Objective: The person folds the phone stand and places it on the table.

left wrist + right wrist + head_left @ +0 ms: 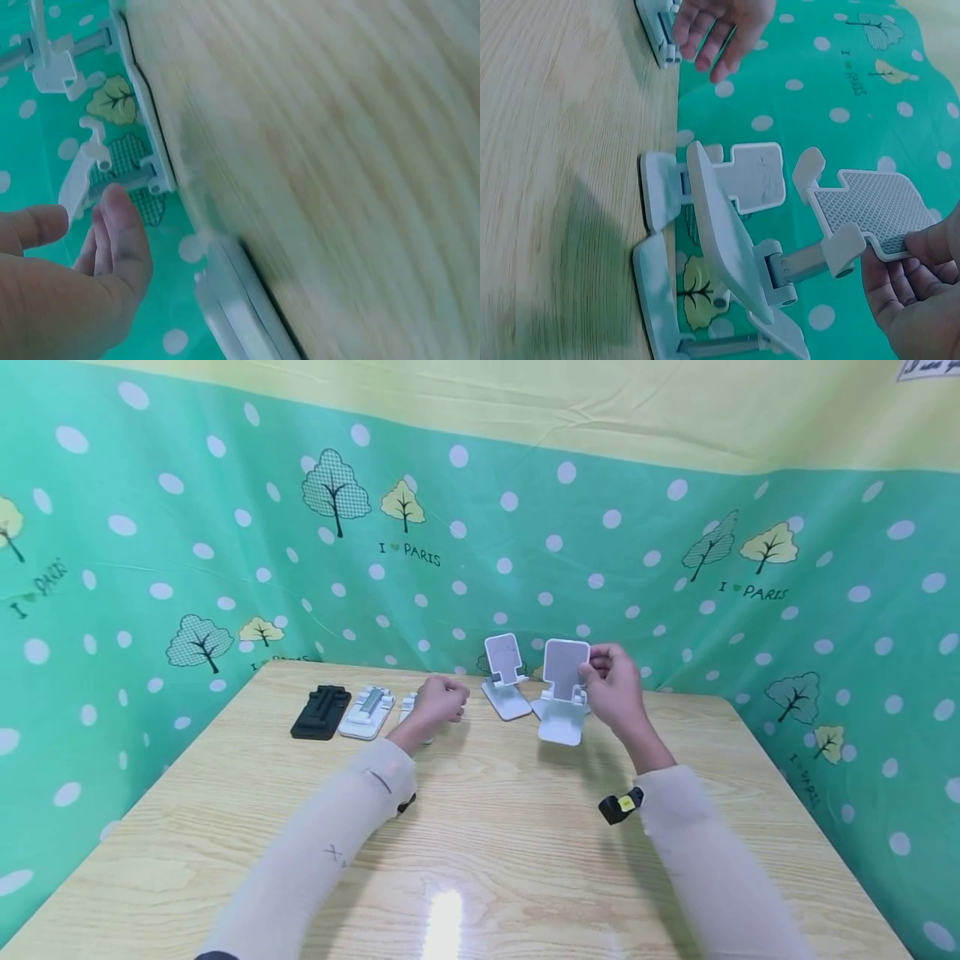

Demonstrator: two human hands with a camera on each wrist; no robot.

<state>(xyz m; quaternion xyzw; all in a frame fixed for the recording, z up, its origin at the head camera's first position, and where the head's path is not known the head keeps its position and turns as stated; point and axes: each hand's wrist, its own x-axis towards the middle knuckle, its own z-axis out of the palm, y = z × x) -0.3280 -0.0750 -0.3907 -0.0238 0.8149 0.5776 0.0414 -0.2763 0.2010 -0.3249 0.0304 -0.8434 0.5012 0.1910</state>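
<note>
1. Two hands work above the wooden tabletop (480, 827), and we see several phone stands on it.
2. Right hand (615, 689): we see its grip pinched on the top edge of the back plate of a white phone stand (564, 693). The thumb and fingertips hold the plate's upper right corner. In the right wrist view the same stand (795, 247) is unfolded, with its textured plate out on a hinged arm.
3. We locate this stand near the far middle of the tabletop, slightly right of centre. Its base looks lifted or tilted toward us; we cannot tell whether it touches the surface.
4. A second white unfolded stand (504, 681) sits upright just beside it, on its left and a little further back.
5. Left hand (441, 700): its fingers are loosely curled, and its grip holds nothing. It hovers over a small folded white stand (408, 706) that it partly hides; we cannot tell whether it touches that stand.
6. Further left lie a folded white stand (367, 712) and a folded black stand (321, 712), flat and side by side.
7. A green cloth (225, 543) printed with dots and trees backs the tabletop.
</note>
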